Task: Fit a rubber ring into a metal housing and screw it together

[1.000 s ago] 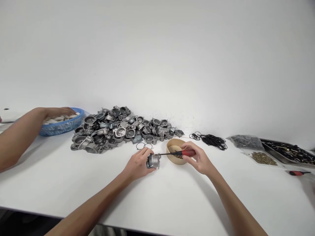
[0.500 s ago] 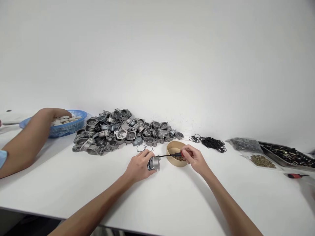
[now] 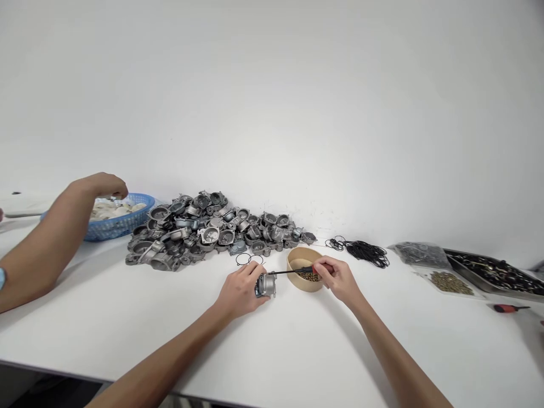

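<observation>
Gripped in my left hand [image 3: 241,288] is a small carburetor [image 3: 267,284], a grey metal body resting on the white table. Its left side is hidden by my fingers. My right hand [image 3: 338,277] is closed around the red handle of a screwdriver [image 3: 304,270]. The screwdriver lies nearly level, its dark shaft pointing left, with the tip at the carburetor's upper edge. Below the shaft stands a round tan bowl [image 3: 293,256] with small brass-coloured parts inside. Two thin black rubber rings [image 3: 243,259] lie just beyond my left hand.
Behind my left hand is a heap of grey metal bowl-shaped castings [image 3: 204,232]. Another person's hand [image 3: 111,184] hovers over a blue basket [image 3: 114,228] of whitish pieces. To the right are black rings [image 3: 368,252], brass parts [image 3: 451,282], a metal tray [image 3: 480,272] and another screwdriver [image 3: 505,308].
The other person's hand has risen out of the blue basket. My hands keep nearly the same pose, with the screwdriver still at the carburetor.
</observation>
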A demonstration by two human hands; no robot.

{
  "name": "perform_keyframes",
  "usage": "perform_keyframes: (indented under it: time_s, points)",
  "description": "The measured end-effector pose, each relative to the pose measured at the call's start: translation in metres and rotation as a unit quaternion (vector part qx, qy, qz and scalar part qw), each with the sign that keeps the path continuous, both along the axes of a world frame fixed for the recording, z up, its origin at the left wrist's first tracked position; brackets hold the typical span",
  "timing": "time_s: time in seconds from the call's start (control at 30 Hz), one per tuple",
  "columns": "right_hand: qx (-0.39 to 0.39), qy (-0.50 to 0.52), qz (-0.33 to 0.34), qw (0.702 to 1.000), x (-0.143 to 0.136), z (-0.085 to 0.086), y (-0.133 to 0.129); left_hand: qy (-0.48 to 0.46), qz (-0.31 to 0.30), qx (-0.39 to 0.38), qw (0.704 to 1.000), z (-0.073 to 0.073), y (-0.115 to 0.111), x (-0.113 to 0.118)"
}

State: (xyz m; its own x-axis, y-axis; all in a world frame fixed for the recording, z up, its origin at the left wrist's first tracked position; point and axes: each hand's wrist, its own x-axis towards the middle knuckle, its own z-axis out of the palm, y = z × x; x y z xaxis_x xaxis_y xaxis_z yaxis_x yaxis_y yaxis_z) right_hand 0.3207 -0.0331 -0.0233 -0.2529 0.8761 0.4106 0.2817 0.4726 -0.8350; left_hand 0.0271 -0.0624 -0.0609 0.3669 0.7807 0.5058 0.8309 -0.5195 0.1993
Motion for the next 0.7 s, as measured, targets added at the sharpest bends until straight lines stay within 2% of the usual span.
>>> perform_keyframes:
  time_s: [0.07, 0.23, 0.5, 0.7]
  points:
    - [-0.011, -0.01, -0.021, 1.0, -0.002, 0.001, -0.001, 0.003, 0.002, 0.006, 1.0, 0.0, 0.0, 0.0]
    - [-0.002, 0.02, 0.035, 0.999, -0.003, 0.003, -0.002, -0.012, 0.01, 0.01, 1.0, 0.0, 0.0, -0.001]
    - [-0.036, 0.021, -0.057, 0.997, -0.006, -0.001, -0.003, 0.019, -0.019, 0.093, 0.995, -0.004, 0.002, -0.003]
    - [0.033, -0.033, 0.02, 0.999, 0.005, 0.003, -0.002, -0.021, -0.025, 0.044, 0.999, -0.002, 0.0, -0.004]
